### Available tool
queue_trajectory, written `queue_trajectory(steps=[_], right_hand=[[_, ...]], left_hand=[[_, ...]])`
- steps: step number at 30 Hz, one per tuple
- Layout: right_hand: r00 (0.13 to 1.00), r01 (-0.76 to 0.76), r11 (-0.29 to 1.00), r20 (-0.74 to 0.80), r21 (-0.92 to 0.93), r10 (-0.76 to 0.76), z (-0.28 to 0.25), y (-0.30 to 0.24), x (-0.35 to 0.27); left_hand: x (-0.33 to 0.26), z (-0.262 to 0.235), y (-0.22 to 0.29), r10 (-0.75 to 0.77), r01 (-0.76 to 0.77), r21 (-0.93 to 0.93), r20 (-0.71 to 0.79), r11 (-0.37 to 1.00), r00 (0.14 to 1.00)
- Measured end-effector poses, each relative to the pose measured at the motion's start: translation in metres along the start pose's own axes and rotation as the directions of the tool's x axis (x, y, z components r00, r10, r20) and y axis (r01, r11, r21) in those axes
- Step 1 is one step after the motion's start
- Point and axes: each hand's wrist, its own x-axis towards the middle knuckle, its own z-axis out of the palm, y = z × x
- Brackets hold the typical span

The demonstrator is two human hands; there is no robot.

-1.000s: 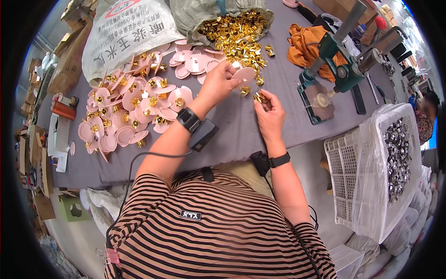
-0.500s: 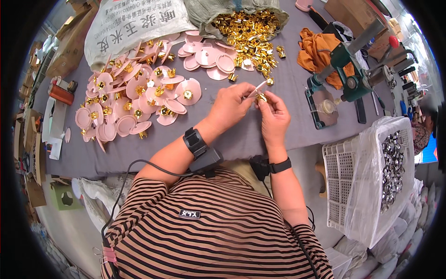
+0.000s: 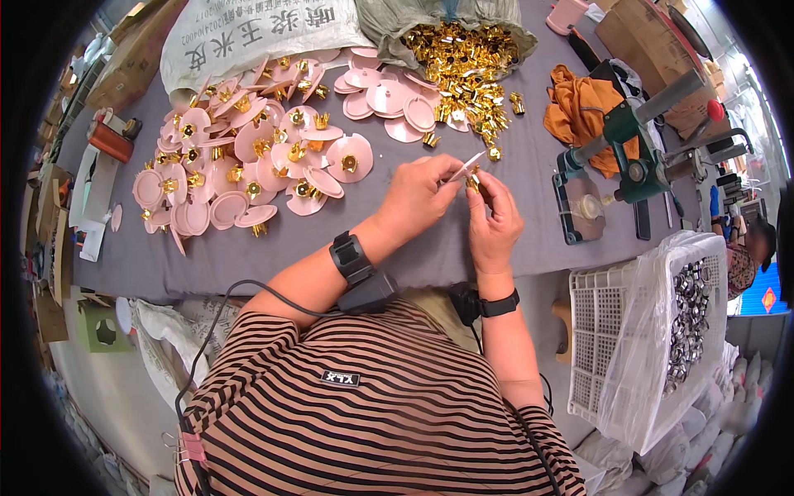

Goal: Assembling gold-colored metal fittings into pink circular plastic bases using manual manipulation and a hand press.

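The left hand (image 3: pixel 418 194) has its fingers clamped on a thin pink plastic disc (image 3: pixel 465 165), held edge-on above the grey-covered desk (image 3: pixel 347 248). The right hand (image 3: pixel 494 219) pinches a small gold metal clip (image 3: pixel 473 180) against it. The clip looks likely to slip if pressed off-centre. Half a second ago both hands worked lower, nearer the desk edge.

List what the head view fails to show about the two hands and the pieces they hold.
- Gold clip: too small; right hand fingers cover most of it.
- Pink disc: seen edge-on in the left hand, its face hidden.
- Whether clip and disc are joined: too small to tell.
- Both palms: turned away from the camera.
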Motion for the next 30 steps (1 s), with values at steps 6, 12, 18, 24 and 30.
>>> queue_trajectory(steps=[6,12,18,24,30], right_hand=[[0.887,-0.428,0.729,0.093,0.533,0.453,0.012,0.002,-0.015],[0.640,-0.645,0.241,0.340,0.725,0.689,0.020,-0.011,-0.016],[0.711,-0.697,0.667,0.375,0.263,0.595,0.015,0.010,-0.005],[0.981,-0.031,0.923,0.166,-0.384,0.102,0.025,0.048,0.049],[0.985,0.137,0.849,0.164,-0.510,-0.060,0.089,0.062,0.042]], left_hand=[[-0.010,-0.002,-0.003,0.053,-0.053,-0.008,-0.004,0.999,0.999],[-0.021,-0.014,-0.024,0.071,-0.071,0.081,0.004,0.994,0.997],[-0.022,-0.085,-0.040,-0.226,0.199,0.124,0.267,0.972,0.937],[0.041,-0.117,-0.050,-0.116,0.088,0.415,0.042,0.905,0.992],[0.115,-0.046,-0.119,0.397,-0.602,0.626,0.453,0.496,0.798]])
